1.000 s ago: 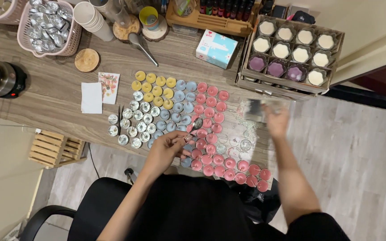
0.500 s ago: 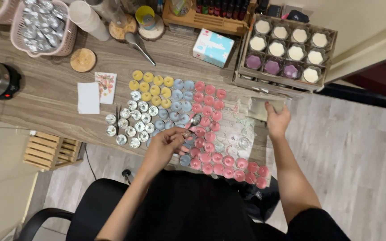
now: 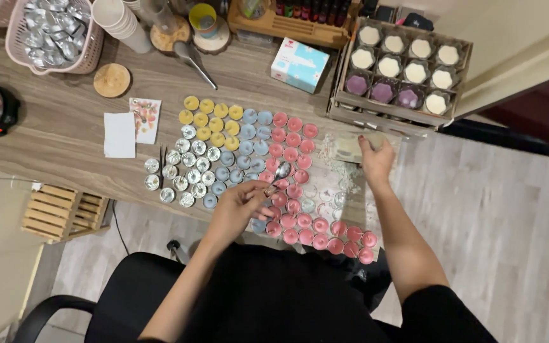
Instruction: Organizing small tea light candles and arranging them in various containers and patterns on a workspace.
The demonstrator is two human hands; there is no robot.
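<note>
Over the wooden table (image 3: 65,127), the left hand (image 3: 239,206) pinches a small metal spoon (image 3: 279,171), fingers closed on the handle, bowl hovering above the pink tealight cups (image 3: 293,136) w/ blue ones beside. Looks like the filling step; next move likely calls for a steady tip into one cup w/o spilling. Right hand (image 3: 376,159), arm stretched fwd, grips a small clear bag (image 3: 351,145) near the crate of wax cups (image 3: 401,63).
</note>
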